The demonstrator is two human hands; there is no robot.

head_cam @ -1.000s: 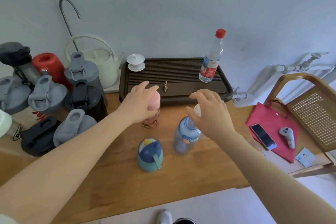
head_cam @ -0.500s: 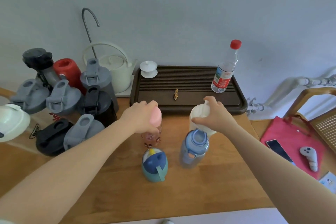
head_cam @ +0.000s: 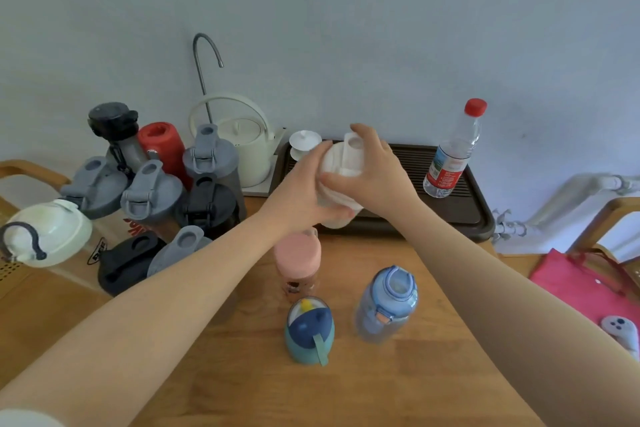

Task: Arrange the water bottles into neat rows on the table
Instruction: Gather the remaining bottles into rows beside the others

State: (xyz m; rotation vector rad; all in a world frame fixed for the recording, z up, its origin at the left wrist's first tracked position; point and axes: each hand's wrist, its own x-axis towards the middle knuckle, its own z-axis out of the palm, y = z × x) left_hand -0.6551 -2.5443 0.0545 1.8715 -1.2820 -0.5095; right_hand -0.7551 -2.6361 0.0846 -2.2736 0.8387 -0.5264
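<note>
Both hands hold a white bottle [head_cam: 341, 177] lifted above the table in front of the tea tray. My left hand [head_cam: 298, 191] wraps its left side and my right hand [head_cam: 377, 170] grips its lid and right side. Below it stand a pink bottle [head_cam: 298, 262], a teal bottle with a navy lid [head_cam: 309, 334] and a pale blue bottle [head_cam: 387, 303] on the wooden table [head_cam: 398, 385]. A cluster of grey, black and red bottles [head_cam: 152, 191] stands at the left. A clear plastic bottle with a red cap [head_cam: 453, 152] stands on the tray.
A dark tea tray [head_cam: 464, 215] lies against the wall, with a white kettle [head_cam: 242, 146] and a small white lidded cup [head_cam: 304, 142] beside it. A red bag [head_cam: 581, 284] with a white controller [head_cam: 621, 334] lies at the right, near a wooden chair [head_cam: 609, 218].
My left hand has left the pink bottle and joined my right hand on the white bottle, which has risen off the table. The camera has tilted up and leftward.
</note>
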